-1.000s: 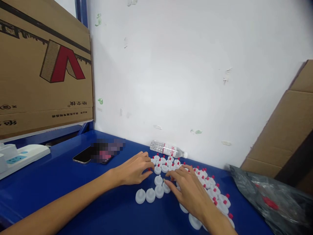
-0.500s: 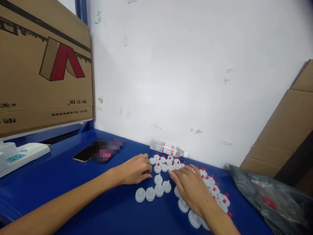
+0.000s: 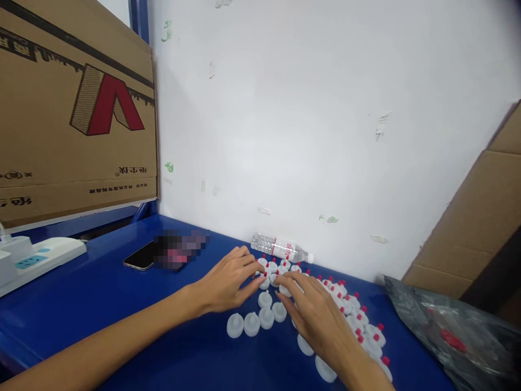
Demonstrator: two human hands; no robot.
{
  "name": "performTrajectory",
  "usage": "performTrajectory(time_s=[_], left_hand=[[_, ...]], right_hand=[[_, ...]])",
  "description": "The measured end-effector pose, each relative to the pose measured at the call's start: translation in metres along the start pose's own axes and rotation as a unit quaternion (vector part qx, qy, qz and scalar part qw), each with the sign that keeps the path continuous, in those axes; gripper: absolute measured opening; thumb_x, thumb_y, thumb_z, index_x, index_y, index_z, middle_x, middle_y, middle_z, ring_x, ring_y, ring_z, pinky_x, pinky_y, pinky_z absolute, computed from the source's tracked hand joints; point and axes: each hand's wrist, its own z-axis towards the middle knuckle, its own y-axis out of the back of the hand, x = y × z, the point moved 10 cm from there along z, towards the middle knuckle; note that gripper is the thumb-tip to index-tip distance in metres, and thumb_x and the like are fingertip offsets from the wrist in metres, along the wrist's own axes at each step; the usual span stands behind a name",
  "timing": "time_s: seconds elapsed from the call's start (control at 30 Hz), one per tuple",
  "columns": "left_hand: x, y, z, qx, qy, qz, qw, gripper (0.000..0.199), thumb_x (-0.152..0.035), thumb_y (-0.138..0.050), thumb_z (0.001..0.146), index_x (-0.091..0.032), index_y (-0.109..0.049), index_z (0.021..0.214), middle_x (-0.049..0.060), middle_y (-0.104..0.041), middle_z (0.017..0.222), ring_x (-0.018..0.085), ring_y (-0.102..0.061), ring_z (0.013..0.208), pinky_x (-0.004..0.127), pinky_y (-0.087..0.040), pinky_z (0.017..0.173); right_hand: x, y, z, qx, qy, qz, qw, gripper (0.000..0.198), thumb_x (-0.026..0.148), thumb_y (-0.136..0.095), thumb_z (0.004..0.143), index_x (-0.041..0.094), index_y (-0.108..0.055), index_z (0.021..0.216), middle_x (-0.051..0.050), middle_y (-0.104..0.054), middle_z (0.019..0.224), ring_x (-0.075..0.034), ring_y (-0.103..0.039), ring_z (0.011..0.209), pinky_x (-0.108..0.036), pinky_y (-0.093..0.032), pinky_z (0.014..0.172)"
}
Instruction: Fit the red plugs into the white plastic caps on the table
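My left hand point(image 3: 232, 279) reaches in from the left with thumb and forefinger apart, its fingertips at a white round cap with a red tip point(image 3: 264, 282). My right hand point(image 3: 315, 307) hovers over the group, fingers spread; its forefinger is close to another red-tipped cap point(image 3: 273, 279), and whether it touches is unclear. In front of the hands sit several white caps without red tips, among them one cap point(image 3: 265, 300) nearest the red-tipped ones. More red-tipped caps point(image 3: 360, 316) stand to the right, partly hidden by my right hand.
A clear plastic bottle point(image 3: 283, 248) lies along the white wall. Two phones, one a black phone point(image 3: 140, 256), rest on the blue table point(image 3: 171, 347). A white power strip point(image 3: 49, 258) is at left, a grey plastic bag point(image 3: 456, 331) at right. Cardboard boxes point(image 3: 81, 136) flank the table.
My left hand has moved right to the red-tipped caps, and its fingers have stretched out from a curl. My right hand has shifted slightly left, its thumb and forefinger farther apart.
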Motion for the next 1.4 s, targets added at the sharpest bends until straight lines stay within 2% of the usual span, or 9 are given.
performTrajectory(time_s=[0.23,0.43,0.53,0.73,0.87,1.03,1.13,1.27,1.4], left_hand=[[-0.020,-0.017,-0.004,0.055,-0.053,0.008,0.997,0.021,-0.022,-0.039,0.106,-0.017,-0.055,0.092,0.006,-0.061,0.090,0.021,-0.046,0.083,0.034,-0.039,0.078],[-0.023,-0.015,-0.005,0.051,-0.036,0.001,0.998,0.019,-0.037,-0.048,0.104,-0.019,-0.052,0.096,0.005,-0.060,0.092,0.022,-0.047,0.085,0.036,-0.038,0.080],[-0.022,-0.012,-0.005,0.041,-0.019,0.002,0.999,0.019,-0.030,-0.044,0.104,-0.019,-0.048,0.090,0.005,-0.059,0.088,0.022,-0.046,0.081,0.035,-0.037,0.075],[-0.023,-0.012,-0.006,0.054,-0.054,-0.050,0.996,0.027,-0.028,-0.032,0.107,-0.020,-0.045,0.085,0.004,-0.056,0.083,0.020,-0.044,0.079,0.036,-0.037,0.076],[-0.014,-0.011,-0.002,0.030,0.005,-0.167,0.986,0.043,-0.039,-0.022,0.109,-0.020,-0.040,0.075,0.001,-0.050,0.074,0.018,-0.043,0.075,0.034,-0.039,0.073],[0.020,-0.007,-0.002,-0.026,0.157,-0.375,0.913,0.051,-0.045,-0.019,0.108,-0.020,-0.034,0.066,-0.002,-0.041,0.061,0.014,-0.039,0.059,0.030,-0.037,0.060],[0.038,0.005,-0.003,-0.054,0.178,-0.266,0.946,0.047,-0.040,-0.026,0.107,-0.020,-0.033,0.065,-0.001,-0.042,0.063,0.015,-0.041,0.064,0.031,-0.037,0.064],[0.032,-0.009,-0.002,0.031,0.099,-0.070,0.992,0.023,-0.027,-0.042,0.101,-0.019,-0.049,0.080,0.001,-0.054,0.075,0.019,-0.049,0.075,0.033,-0.041,0.074],[0.017,-0.026,-0.005,0.090,0.029,-0.006,0.996,0.014,-0.018,-0.048,0.098,-0.018,-0.059,0.089,0.003,-0.060,0.082,0.019,-0.053,0.077,0.038,-0.042,0.091]], right_hand=[[0.025,0.009,0.003,-0.043,0.049,0.073,0.995,0.012,0.011,-0.048,0.101,0.022,-0.051,0.102,-0.006,-0.069,0.101,-0.020,-0.068,0.097,-0.035,-0.054,0.086],[0.029,0.012,0.002,-0.056,0.084,0.051,0.994,0.013,0.010,-0.048,0.101,0.021,-0.053,0.105,-0.008,-0.072,0.105,-0.020,-0.068,0.109,-0.034,-0.054,0.089],[0.034,0.014,0.002,-0.070,0.088,0.037,0.993,0.013,0.010,-0.046,0.102,0.021,-0.054,0.104,-0.009,-0.073,0.104,-0.020,-0.070,0.104,-0.034,-0.055,0.085],[0.044,0.019,0.005,-0.091,0.107,0.026,0.990,0.016,0.007,-0.048,0.099,0.020,-0.057,0.101,-0.008,-0.075,0.107,-0.019,-0.071,0.104,-0.034,-0.052,0.087],[0.046,0.025,0.008,-0.114,0.105,0.004,0.988,0.017,0.008,-0.049,0.100,0.021,-0.058,0.097,-0.005,-0.075,0.110,-0.016,-0.070,0.106,-0.038,-0.044,0.102],[0.027,0.029,0.004,-0.126,0.086,-0.067,0.986,0.027,0.002,-0.041,0.100,0.020,-0.059,0.097,-0.006,-0.075,0.113,-0.020,-0.068,0.112,-0.042,-0.038,0.103],[-0.010,0.024,0.000,-0.094,-0.005,-0.066,0.993,0.019,0.012,-0.043,0.103,0.022,-0.059,0.099,-0.006,-0.073,0.104,-0.021,-0.070,0.094,-0.040,-0.046,0.091],[-0.034,0.010,-0.004,-0.050,-0.082,-0.078,0.992,0.026,0.029,-0.037,0.106,0.024,-0.062,0.108,-0.008,-0.068,0.103,-0.022,-0.067,0.077,-0.036,-0.051,0.067],[-0.026,-0.005,-0.005,-0.017,-0.064,-0.060,0.996,0.031,0.033,-0.036,0.107,0.025,-0.066,0.109,-0.007,-0.069,0.102,-0.022,-0.068,0.088,-0.041,-0.052,0.082]])
